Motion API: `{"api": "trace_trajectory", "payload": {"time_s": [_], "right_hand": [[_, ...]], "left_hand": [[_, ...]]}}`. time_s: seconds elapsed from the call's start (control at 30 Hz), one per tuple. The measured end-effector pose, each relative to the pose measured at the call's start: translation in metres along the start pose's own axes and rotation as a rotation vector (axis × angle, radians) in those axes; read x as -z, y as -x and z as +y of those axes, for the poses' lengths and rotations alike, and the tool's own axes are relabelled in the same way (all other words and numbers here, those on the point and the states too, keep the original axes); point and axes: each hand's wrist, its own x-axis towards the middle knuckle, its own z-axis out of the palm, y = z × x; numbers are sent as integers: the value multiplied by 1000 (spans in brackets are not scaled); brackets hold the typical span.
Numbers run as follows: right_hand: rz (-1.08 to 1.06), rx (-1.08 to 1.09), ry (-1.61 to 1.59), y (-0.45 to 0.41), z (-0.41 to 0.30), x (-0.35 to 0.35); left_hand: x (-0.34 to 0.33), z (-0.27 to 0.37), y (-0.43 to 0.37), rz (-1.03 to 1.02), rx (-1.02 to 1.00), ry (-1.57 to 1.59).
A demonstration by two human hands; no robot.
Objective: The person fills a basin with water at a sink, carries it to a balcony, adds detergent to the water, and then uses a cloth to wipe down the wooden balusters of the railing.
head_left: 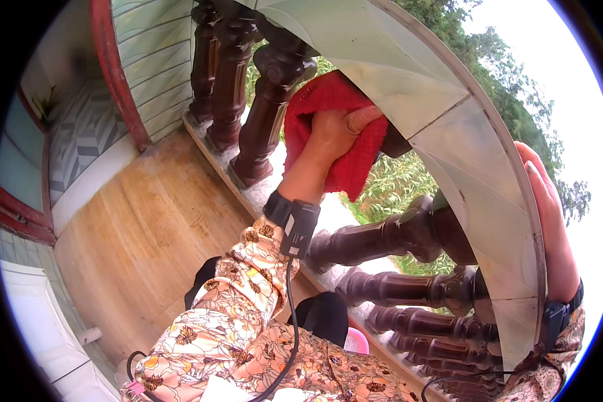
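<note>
My left hand grips a red textured cloth just under the tiled handrail. The cloth lies against the upper part of a dark brown baluster, whose dark top block shows beside it; the rest of that baluster is mostly hidden. My thumb lies over the cloth near the rail's inner edge. On the rail's outer side, my right hand rests along the edge with its fingers extended, holding no object that I can see. Part of its palm is hidden behind the rail.
Glossy balusters stand on both sides of the cloth, several more running down the right. A pink basin sits beside my knee on the wood-look floor. Cables hang from both wrist devices. A red-framed doorway is at left; plants grow beyond the railing.
</note>
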Motion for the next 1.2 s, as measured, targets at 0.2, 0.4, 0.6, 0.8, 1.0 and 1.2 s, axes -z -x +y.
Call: {"api": "trace_trajectory", "payload": {"time_s": [0.2,0.4,0.6,0.8,1.0,1.2], "right_hand": [[115,94,490,13,-20,-7],[8,825,915,113,-21,-111],[-248,-169,-903,27,162,-288],[278,286,-1239,-1,145,-267],[751,432,-948,-26,109,-230],[872,353,-868,-67,102,-215]], "left_hand": [[21,-53,5,355,-244,32],[15,-45,38,183,26,162],[19,-32,98,-218,227,312],[20,-4,88,-310,-626,-355],[37,-22,51,144,-831,-645],[-5,-30,12,266,-776,-897]]}}
